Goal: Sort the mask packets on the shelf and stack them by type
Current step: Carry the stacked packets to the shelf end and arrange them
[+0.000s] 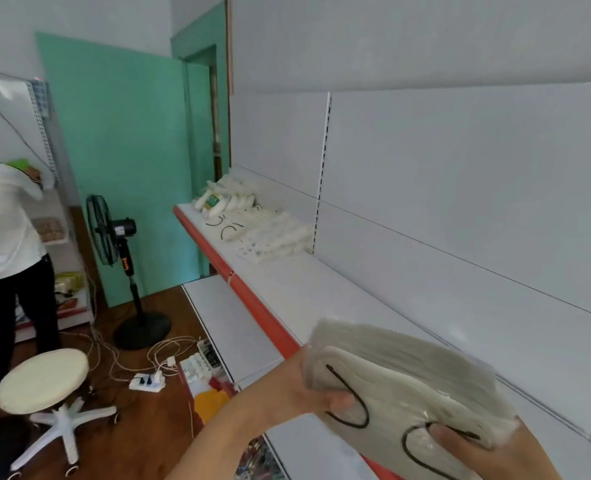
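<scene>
Both hands, left (316, 393) and right (474, 448), hold a mask packet stack (408, 386) above the shelf (308, 289).

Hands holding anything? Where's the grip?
Both hands hold a stack of mask packets: left hand at its near left edge, right hand at its near bottom corner.

Mask packets (252, 223) on shelf (322, 289), far left end.

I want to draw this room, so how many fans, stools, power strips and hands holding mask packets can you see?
Pedestal fan: 1
Round stool: 1
Power strip: 1
Hands gripping the stack of mask packets: 2, the left hand and the right hand
Total: 5
</scene>
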The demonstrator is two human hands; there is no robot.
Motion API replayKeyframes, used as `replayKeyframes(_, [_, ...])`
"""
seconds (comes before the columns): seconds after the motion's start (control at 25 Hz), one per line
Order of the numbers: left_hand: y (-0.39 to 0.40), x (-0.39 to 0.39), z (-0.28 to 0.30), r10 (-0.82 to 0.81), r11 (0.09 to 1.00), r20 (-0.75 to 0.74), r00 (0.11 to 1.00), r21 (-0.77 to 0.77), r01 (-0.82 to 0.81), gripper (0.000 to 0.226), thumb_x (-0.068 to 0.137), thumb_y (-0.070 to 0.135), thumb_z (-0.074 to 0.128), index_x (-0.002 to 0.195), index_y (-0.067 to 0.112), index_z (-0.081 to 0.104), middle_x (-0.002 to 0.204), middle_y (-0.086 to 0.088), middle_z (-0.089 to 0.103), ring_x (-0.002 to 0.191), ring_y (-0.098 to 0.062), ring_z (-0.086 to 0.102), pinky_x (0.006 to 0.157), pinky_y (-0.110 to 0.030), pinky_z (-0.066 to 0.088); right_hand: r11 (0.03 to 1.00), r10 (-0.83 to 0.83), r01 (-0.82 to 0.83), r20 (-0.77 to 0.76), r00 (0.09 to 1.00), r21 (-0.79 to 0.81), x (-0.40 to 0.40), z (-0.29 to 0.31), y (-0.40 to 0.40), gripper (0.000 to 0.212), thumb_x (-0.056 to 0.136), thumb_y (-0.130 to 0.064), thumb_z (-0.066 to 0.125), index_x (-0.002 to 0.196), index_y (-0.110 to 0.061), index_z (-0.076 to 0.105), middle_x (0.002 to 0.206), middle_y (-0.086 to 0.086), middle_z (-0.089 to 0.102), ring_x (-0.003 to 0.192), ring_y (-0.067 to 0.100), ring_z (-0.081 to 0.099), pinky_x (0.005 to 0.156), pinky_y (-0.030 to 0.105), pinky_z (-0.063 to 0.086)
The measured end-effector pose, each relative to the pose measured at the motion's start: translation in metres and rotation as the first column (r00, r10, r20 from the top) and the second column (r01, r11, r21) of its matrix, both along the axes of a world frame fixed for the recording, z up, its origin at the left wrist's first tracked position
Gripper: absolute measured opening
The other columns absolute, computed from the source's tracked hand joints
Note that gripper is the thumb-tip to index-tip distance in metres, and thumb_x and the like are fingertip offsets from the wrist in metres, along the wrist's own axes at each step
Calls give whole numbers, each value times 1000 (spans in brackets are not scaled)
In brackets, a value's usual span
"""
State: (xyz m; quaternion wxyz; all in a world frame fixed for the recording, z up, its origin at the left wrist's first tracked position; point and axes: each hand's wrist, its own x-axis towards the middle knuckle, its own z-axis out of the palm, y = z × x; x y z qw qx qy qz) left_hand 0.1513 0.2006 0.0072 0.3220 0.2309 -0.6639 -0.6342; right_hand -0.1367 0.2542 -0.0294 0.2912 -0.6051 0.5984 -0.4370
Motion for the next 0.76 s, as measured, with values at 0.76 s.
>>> replayKeyframes(0.76, [-372, 63, -43, 330, 944, 213, 920, -46, -328, 76, 70, 26, 91, 136, 27, 54, 133, 9, 65, 128, -12, 57, 108, -39, 47, 983, -70, 59, 54, 996, 175, 87, 0, -305, 73, 67, -35, 88, 119, -51, 41, 100, -40, 64, 90, -23, 57, 76, 9, 40])
